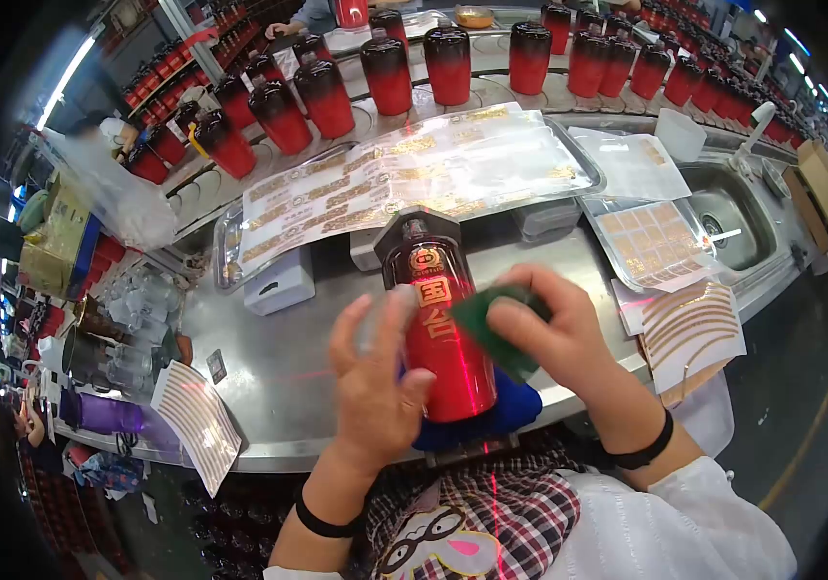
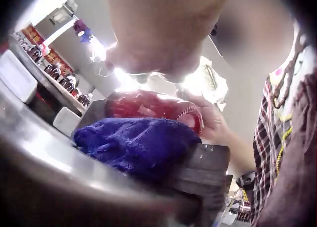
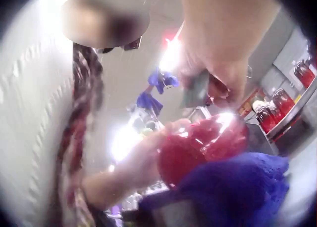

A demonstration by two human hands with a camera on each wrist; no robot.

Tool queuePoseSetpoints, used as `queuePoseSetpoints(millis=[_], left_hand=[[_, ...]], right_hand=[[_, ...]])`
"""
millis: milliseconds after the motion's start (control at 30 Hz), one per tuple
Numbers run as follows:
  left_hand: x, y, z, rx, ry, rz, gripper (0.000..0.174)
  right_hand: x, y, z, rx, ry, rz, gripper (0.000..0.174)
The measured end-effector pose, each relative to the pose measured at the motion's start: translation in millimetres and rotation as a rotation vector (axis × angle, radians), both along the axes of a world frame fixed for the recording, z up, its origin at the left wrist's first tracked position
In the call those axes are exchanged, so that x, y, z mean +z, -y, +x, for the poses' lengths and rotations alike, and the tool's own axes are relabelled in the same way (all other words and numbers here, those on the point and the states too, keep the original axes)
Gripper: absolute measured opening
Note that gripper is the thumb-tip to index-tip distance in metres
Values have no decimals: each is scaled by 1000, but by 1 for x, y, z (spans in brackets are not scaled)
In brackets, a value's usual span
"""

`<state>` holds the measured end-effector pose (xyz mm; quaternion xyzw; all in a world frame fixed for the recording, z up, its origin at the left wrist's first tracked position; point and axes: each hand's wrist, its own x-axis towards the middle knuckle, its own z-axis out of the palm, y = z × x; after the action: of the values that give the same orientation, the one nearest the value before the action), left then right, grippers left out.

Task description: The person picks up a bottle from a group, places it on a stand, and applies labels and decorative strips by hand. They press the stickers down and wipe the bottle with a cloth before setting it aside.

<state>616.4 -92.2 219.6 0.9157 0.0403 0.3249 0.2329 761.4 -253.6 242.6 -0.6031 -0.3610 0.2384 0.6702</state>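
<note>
A red bottle (image 1: 457, 372) with a dark top lies on its back on a blue cloth (image 1: 522, 406) at the bench's front edge, its neck in a dark holder (image 1: 393, 232). Gold characters (image 1: 433, 293) and a gold emblem (image 1: 427, 260) show on its face. My right hand (image 1: 559, 333) pinches a flat green scraper (image 1: 480, 317) between thumb and fingers, over the bottle's right side. Along the left side is my left hand (image 1: 375, 391), fingers spread and relaxed, the fingertips blurred near the gold characters. In the left wrist view the blue cloth (image 2: 133, 143) sits under the bottle (image 2: 148, 106).
Behind the bottle, a metal tray (image 1: 588, 174) bears sheets of gold decals (image 1: 337, 198). Strip sheets lie at the left (image 1: 197, 425) and right (image 1: 694, 333). A sink (image 1: 757, 217) is at the right. Several red bottles (image 1: 448, 63) stand along a conveyor (image 1: 486, 90).
</note>
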Motion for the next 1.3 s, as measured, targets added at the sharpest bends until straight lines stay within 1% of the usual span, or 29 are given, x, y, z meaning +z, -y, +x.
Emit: queuePoseSetpoints(millis=[33, 67, 133, 233, 333, 433, 467, 500, 567, 633, 667, 767, 800, 867, 900, 933, 967, 1033, 1067, 1133, 1233, 1300], left_hand=[[7, 1, 3, -41, -47, 126, 59], [11, 2, 6, -82, -94, 255, 62], [6, -1, 6, -72, -104, 253, 65], [-6, 0, 3, -52, -87, 189, 66], [-9, 4, 0, -29, -57, 136, 65], [-13, 8, -1, 10, -25, 100, 64], [-14, 10, -2, 21, -12, 90, 64], [-15, 11, -3, 22, -14, 96, 63], [-14, 9, -4, 25, -8, 115, 62], [-15, 6, -5, 29, 6, 116, 62], [-17, 7, -8, 32, 3, 111, 62], [-17, 8, -8, 35, 8, 67, 63], [-18, 7, -9, 27, 9, 34, 63], [-20, 4, -14, 21, 4, -39, 64], [-17, 3, -15, 9, -15, 26, 64], [-9, 2, -16, -3, -33, 93, 64], [0, 2, -15, -14, -49, 161, 64], [18, 10, -9, -96, -134, 354, 63], [23, 12, -5, -139, -177, 449, 63], [18, 7, 2, -136, -148, 429, 62], [17, 2, 10, -110, -153, 438, 61], [19, 0, 15, -86, -149, 448, 61]], right_hand=[[-11, -7, 1, -100, -268, 30, 21], [-23, -9, 3, -116, -271, 21, 22], [-43, -13, 5, -148, -279, 7, 24], [-56, -13, 4, -195, -253, -1, 22], [-48, -9, 7, -272, -96, -80, 22], [-20, -12, 0, -228, -204, -9, 22], [-29, -19, 1, -194, -127, 43, 22], [-23, -19, 1, -122, -55, -73, 21], [-32, -22, 4, -212, -17, -50, 19], [-29, -19, 11, -414, 271, -84, 16], [-26, -19, 13, -450, 598, -38, 15], [-1, -14, -6, -232, 1175, 130, 15], [3, -8, -12, -32, 1104, 69, 17], [0, 0, -9, 26, 645, 72, 17], [-3, 4, -7, 56, 414, 72, 17], [-10, 7, -7, -53, 116, -26, 18], [-18, 3, -6, -145, -91, -5, 18], [-31, -2, -2, -162, -232, 71, 21], [-38, -3, -1, -171, -207, 50, 21], [-47, -4, 1, -192, -160, 12, 21], [-47, -4, 2, -229, -43, -26, 20], [-48, -4, 3, -235, -27, -28, 20]])
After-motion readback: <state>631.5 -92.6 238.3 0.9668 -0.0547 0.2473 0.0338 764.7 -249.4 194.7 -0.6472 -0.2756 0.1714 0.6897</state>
